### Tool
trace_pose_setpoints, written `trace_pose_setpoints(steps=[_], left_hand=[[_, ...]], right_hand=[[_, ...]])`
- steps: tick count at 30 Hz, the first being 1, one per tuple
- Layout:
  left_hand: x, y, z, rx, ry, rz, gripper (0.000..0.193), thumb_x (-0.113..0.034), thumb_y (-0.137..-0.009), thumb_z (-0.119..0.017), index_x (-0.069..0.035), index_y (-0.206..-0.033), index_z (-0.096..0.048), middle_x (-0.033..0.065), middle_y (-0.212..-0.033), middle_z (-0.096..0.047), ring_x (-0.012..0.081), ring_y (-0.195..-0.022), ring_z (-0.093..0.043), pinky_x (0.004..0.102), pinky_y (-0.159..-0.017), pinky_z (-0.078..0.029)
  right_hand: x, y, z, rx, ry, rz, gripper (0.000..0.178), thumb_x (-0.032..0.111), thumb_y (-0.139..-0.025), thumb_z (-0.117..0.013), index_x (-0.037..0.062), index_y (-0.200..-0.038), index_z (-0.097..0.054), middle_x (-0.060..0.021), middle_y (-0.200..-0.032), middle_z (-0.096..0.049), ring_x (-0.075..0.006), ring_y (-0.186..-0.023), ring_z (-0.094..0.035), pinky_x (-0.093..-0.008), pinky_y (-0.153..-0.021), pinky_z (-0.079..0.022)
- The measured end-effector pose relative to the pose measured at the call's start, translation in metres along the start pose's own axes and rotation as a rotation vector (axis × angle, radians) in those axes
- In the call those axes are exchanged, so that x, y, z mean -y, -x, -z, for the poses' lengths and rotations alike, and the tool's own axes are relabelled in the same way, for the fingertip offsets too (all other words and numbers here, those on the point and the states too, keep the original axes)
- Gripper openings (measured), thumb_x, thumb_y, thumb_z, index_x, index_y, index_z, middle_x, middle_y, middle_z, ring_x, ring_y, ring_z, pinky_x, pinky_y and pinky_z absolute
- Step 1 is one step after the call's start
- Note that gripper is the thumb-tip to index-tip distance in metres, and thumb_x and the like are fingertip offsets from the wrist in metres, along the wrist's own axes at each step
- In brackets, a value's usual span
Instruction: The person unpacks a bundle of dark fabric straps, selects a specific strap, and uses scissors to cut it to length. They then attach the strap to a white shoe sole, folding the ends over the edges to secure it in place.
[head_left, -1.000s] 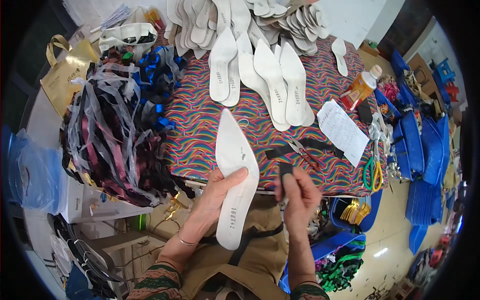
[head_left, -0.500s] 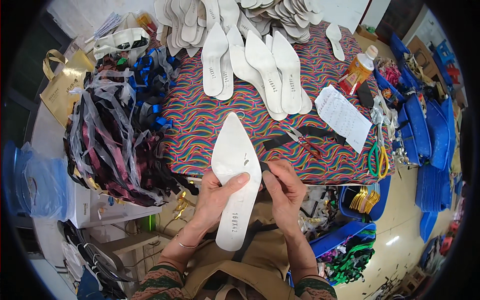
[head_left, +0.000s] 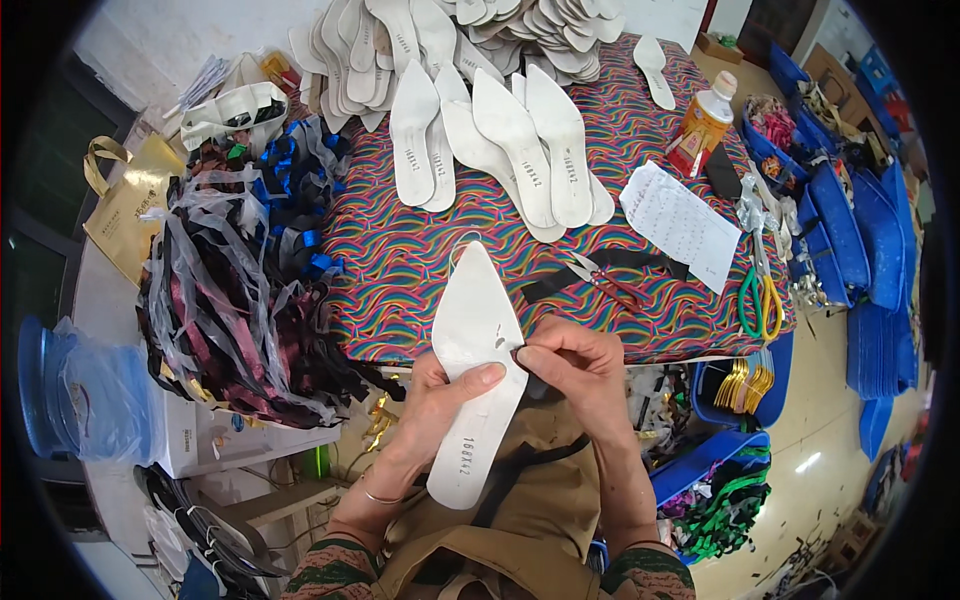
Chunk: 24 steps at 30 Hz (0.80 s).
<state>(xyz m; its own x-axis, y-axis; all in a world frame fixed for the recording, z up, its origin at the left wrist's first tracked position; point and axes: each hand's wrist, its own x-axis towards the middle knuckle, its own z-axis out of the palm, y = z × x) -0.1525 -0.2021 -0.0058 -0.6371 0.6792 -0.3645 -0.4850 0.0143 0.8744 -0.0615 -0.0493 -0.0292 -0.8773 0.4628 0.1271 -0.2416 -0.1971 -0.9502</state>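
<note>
My left hand [head_left: 432,402] grips a white pointed insole [head_left: 476,310] with the thumb lying across its face. Its toe points away from me, and its heel end hangs over my brown apron. At the insole's right edge, my right hand [head_left: 582,372] is closed in a pinch, thumb against forefinger. A black strip [head_left: 537,386] shows under those fingertips, partly hidden by the hand and the insole. Beyond the toe, on the patterned cloth, small red-handled snippers [head_left: 604,284] lie on another black strip [head_left: 550,286].
More white insoles [head_left: 412,140] lie fanned out beyond, before a large pile [head_left: 350,60]. At the right are a written sheet [head_left: 680,222], a bottle [head_left: 702,125] and scissors [head_left: 762,295]. Bundled strips [head_left: 230,300] crowd the left; blue bins [head_left: 710,465] stand at lower right.
My right fingers have moved from gripping the black strip beside the insole to pinching at the insole's edge. The insole sits slightly lower in view; my left hand keeps its hold.
</note>
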Motion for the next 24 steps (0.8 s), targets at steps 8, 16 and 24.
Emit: trace_pose_setpoints(steps=[8,16,24], left_hand=[[0.001,-0.014,-0.008,-0.062,0.08,-0.086,0.02,-0.017,-0.09,-0.069,-0.002,-0.102,-0.07,0.0033,-0.084,-0.07,0.0081,-0.066,-0.063,0.0237,-0.057,-0.049],[-0.004,-0.017,-0.012,-0.087,0.121,-0.075,0.024,-0.011,-0.089,-0.065,0.003,-0.109,-0.065,0.0135,-0.097,-0.071,0.0171,-0.079,-0.069,0.0288,-0.069,-0.056],[-0.012,-0.023,-0.021,-0.032,0.184,-0.123,0.026,-0.02,-0.093,-0.062,0.004,-0.105,-0.064,0.0172,-0.087,-0.071,0.0208,-0.069,-0.07,0.0308,-0.061,-0.058]], right_hand=[[-0.002,0.011,-0.012,-0.109,-0.087,-0.159,0.018,0.003,-0.089,-0.062,0.0023,-0.106,-0.066,0.0032,-0.081,-0.058,-0.004,-0.064,-0.047,-0.0204,-0.055,-0.038],[-0.03,0.038,-0.014,-0.119,0.773,0.3,0.025,0.003,-0.093,-0.055,-0.0045,-0.117,-0.059,-0.0112,-0.079,-0.063,-0.0134,-0.059,-0.057,-0.0263,-0.055,-0.046],[-0.034,0.061,-0.032,-0.093,0.363,0.003,0.027,0.011,-0.101,-0.048,-0.0034,-0.12,-0.06,-0.0021,-0.063,-0.058,-0.0061,-0.05,-0.049,-0.0237,-0.047,-0.039]])
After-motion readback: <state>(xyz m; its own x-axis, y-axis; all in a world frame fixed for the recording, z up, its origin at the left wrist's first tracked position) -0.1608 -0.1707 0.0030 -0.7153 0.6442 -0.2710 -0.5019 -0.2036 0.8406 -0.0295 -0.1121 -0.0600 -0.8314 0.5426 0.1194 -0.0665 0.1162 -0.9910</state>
